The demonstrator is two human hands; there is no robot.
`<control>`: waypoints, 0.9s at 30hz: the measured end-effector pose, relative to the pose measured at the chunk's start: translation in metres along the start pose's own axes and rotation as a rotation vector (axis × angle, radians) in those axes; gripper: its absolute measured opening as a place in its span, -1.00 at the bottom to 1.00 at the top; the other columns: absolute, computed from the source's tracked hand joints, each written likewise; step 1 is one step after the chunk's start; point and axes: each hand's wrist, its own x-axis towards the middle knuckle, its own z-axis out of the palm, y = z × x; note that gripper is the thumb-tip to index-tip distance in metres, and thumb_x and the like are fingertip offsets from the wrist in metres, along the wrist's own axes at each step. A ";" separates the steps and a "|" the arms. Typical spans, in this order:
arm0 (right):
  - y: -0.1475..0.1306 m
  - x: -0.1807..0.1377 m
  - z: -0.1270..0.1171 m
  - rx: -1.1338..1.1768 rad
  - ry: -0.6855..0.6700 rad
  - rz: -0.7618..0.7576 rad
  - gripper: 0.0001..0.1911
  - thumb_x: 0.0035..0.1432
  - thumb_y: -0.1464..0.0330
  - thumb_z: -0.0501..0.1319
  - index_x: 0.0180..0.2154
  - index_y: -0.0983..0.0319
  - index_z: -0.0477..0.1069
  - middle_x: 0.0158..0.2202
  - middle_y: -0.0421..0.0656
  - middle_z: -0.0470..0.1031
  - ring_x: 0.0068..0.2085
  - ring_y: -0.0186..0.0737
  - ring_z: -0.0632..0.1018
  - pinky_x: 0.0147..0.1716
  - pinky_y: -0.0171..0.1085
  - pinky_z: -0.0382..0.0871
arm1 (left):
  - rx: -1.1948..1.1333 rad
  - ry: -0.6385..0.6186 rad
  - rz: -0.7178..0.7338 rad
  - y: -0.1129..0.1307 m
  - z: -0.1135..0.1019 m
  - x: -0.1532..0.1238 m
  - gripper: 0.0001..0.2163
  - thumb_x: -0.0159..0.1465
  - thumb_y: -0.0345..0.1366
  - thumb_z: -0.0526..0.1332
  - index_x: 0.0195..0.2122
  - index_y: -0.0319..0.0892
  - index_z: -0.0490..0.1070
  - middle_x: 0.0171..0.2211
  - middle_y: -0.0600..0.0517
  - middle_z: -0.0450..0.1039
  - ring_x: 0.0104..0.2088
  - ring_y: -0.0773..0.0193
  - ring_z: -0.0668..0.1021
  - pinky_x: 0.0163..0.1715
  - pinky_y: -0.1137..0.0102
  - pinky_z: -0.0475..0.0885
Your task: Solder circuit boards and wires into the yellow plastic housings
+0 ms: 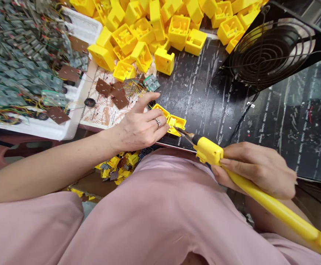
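My left hand, with a ring on one finger, is closed on a small yellow plastic housing at the bench's near edge. The housing's open compartments face up, and my fingers hide its left part. In my right hand is a yellow soldering gun with a long handle. Its dark metal tip points left and reaches the near side of the housing; I cannot tell if it touches. Just beyond my left hand lie a green circuit board with thin wires and several brown square plates.
Yellow housings are heaped at the back. A white foam tray of wired circuit boards stands at left. A black fan with a wire guard stands at right on the black bench mat. Yellow scraps lie below the bench edge.
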 end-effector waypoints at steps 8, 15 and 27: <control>0.006 0.005 0.011 0.009 0.103 -0.021 -0.57 0.36 0.45 0.46 0.20 0.07 0.58 -0.22 -0.17 0.76 -0.34 -0.20 0.75 -0.38 -0.29 0.70 | -0.201 -0.207 -0.079 -0.005 -0.002 -0.001 -0.66 0.65 -0.42 0.13 -0.26 -0.08 0.59 -0.34 0.17 0.62 -0.24 0.32 0.67 0.42 0.02 0.54; 0.007 -0.007 0.013 0.088 0.193 -0.020 -0.61 0.23 0.58 0.47 0.04 0.13 0.64 -0.28 -0.21 0.71 -0.35 -0.23 0.72 -0.49 -0.33 0.62 | -0.246 -0.044 -0.224 0.001 0.003 -0.003 -0.76 0.59 -0.40 0.21 -0.23 -0.10 0.60 -0.26 0.11 0.70 -0.23 0.23 0.70 0.37 -0.16 0.55; 0.004 0.003 0.027 -0.024 0.223 -0.060 -0.71 0.25 0.46 0.56 -0.08 0.13 0.56 -0.36 -0.23 0.70 -0.43 -0.24 0.71 -0.57 -0.38 0.54 | -0.177 -0.090 -0.517 0.022 0.018 0.006 -0.68 0.57 -0.32 0.11 -0.30 -0.14 0.59 -0.37 0.03 0.61 -0.25 0.12 0.68 0.22 -0.18 0.62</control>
